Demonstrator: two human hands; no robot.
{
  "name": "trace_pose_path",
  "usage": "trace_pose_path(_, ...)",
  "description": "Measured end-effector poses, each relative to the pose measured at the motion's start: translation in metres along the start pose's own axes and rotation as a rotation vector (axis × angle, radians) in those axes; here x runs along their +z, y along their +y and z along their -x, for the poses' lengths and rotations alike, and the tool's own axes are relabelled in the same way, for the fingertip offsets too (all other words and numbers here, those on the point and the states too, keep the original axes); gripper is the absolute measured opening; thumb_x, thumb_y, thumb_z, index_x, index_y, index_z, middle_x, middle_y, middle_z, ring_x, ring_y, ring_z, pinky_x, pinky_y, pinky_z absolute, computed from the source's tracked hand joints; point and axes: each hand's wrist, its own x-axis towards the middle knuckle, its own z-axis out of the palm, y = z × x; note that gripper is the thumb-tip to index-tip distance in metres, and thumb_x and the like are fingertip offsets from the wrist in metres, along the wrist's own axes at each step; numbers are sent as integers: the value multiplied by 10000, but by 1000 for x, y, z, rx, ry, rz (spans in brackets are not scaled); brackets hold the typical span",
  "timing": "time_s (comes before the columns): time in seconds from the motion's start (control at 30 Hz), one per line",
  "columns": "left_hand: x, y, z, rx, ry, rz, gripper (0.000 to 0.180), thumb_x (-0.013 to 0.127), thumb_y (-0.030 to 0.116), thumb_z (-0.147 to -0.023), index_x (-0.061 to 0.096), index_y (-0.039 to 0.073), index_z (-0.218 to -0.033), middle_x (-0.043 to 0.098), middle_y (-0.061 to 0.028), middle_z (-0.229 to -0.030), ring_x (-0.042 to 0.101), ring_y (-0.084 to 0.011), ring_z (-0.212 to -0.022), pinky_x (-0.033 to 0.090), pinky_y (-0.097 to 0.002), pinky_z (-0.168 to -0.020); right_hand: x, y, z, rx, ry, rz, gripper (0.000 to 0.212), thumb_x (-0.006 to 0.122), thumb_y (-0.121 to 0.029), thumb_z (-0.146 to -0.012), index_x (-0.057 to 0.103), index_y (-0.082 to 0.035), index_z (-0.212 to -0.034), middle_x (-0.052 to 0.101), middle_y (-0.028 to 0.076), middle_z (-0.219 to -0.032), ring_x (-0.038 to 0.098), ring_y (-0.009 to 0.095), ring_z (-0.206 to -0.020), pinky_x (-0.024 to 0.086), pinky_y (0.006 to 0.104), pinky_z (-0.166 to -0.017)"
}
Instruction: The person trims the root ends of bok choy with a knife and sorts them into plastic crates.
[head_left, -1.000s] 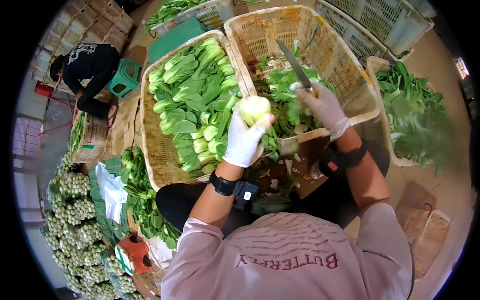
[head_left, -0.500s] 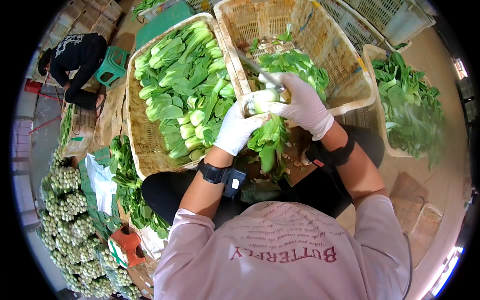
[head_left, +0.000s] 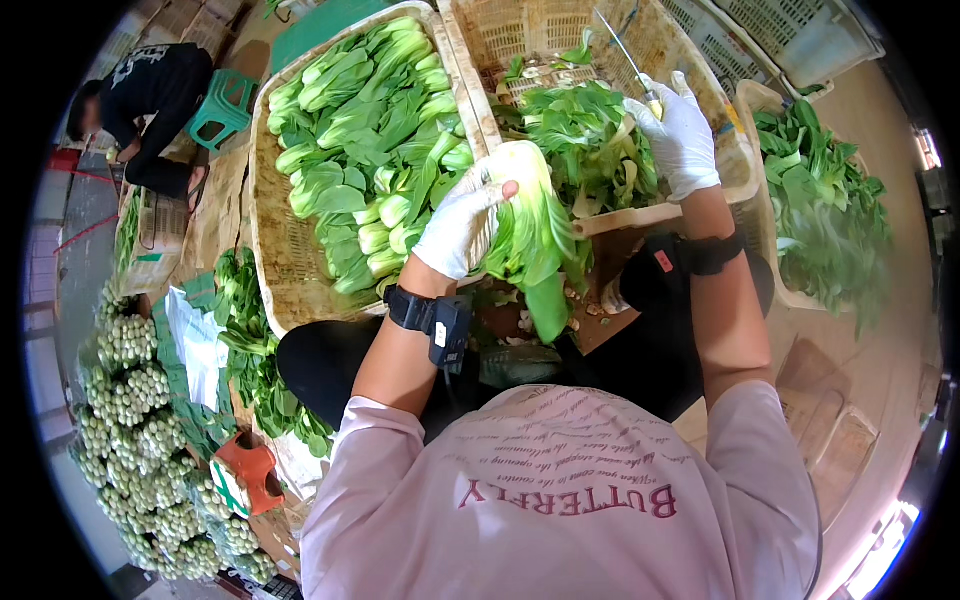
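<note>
My left hand (head_left: 455,232), in a white glove, is closed around a bok choy (head_left: 532,220). The pale base points up and away, and the leaves hang toward my lap. Off to the right, my gloved right hand (head_left: 682,142) grips a knife (head_left: 627,55) by its handle, blade pointing up and left, apart from the bok choy. Left of my hands stands a stained plastic crate (head_left: 266,262) filled with rows of bok choy (head_left: 370,140). Beneath the knife, a second crate (head_left: 690,55) holds a heap of loose green leaves (head_left: 585,130).
Another crate of leafy greens (head_left: 815,195) stands at the far right. On the left lie loose greens (head_left: 265,360), an orange stool (head_left: 258,475) and a large pile of bundled bok choy (head_left: 130,420). A person in dark clothes (head_left: 160,95) bends beside a green stool (head_left: 222,108).
My right hand has moved away from the bok choy, up and right, with the knife. The left hand still holds the bok choy, now tilted with its base upward.
</note>
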Motion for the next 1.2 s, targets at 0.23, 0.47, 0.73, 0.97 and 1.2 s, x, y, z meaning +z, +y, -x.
trace_pose_path(0.23,11,0,0,43,354,-79,487,718,-42,-722,437,31,-1114,586,-88,-1045,576,-161,-976,477,-289,-854,-11,-76,23,328,-937,-1031,504,701,-305,-787,544,-72,-1205,548,5,-871,494,78,-642,431,207,-617)
trace_pose_path(0.47,-1,5,7,34,332,-89,420,738,66,-758,452,38,-1064,602,-98,-993,610,-159,-856,511,-280,-738,0,-94,16,400,-1041,-1013,561,713,-272,-750,492,-13,-1195,492,-5,-826,473,101,-722,418,241,-635)
trace_pose_path(0.73,-99,43,9,116,696,-201,568,496,444,-891,382,108,-1335,381,-129,-1383,342,-273,-1281,269,-479,-1026,11,47,-27,425,31,-610,267,628,-194,-837,584,-39,-1050,593,24,-836,525,94,-666,428,234,-581)
trace_pose_path(0.97,-315,70,22,-466,1117,-1638,280,640,280,-786,649,89,-990,654,-92,-1038,624,-265,-939,502,-365,-758,12,-27,-17,411,-1,-840,393,499,-159,-935,442,-39,-1305,559,58,-1099,537,117,-953,428,241,-787)
trace_pose_path(1.2,-388,97,27,280,1031,463,536,364,488,-901,500,93,-1237,569,-132,-1180,537,-319,-1048,422,-444,-922,19,-47,-17,502,-183,-751,395,484,-112,-934,433,-21,-1314,511,67,-1209,534,134,-979,398,276,-892)
